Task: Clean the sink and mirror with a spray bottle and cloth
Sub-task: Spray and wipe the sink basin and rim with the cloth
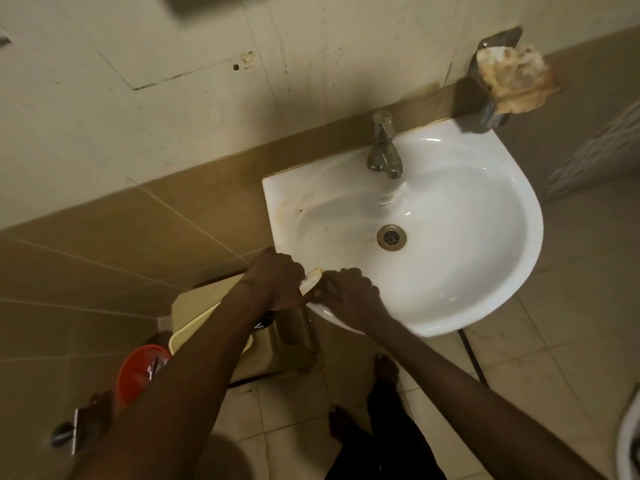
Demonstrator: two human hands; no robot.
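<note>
My left hand [277, 282] and right hand [348, 292] meet at the near-left rim of the white sink [485, 271], both with fingers curled; between them they clamp a small pale object with a yellow tip [311, 279], most of it hidden under my knuckles, so I cannot tell whether it is the spray bottle's top; no label or writing on it can be read; the basin lies open before me, the metal drain [391, 237] near its middle and the tap [383, 147] standing at the back edge against the wall; a small dark mark sits under the tap on the basin's slope, too blurred to read as a brand; at the sink's far-right corner a metal holder [485, 109] on the wall carries a crumpled beige cloth [516, 77]; below the left edge of the sink stand a beige bin [287, 344] and an orange bucket [135, 372] on the tiled floor; my bare feet [386, 368] show under the sink's near rim.
</note>
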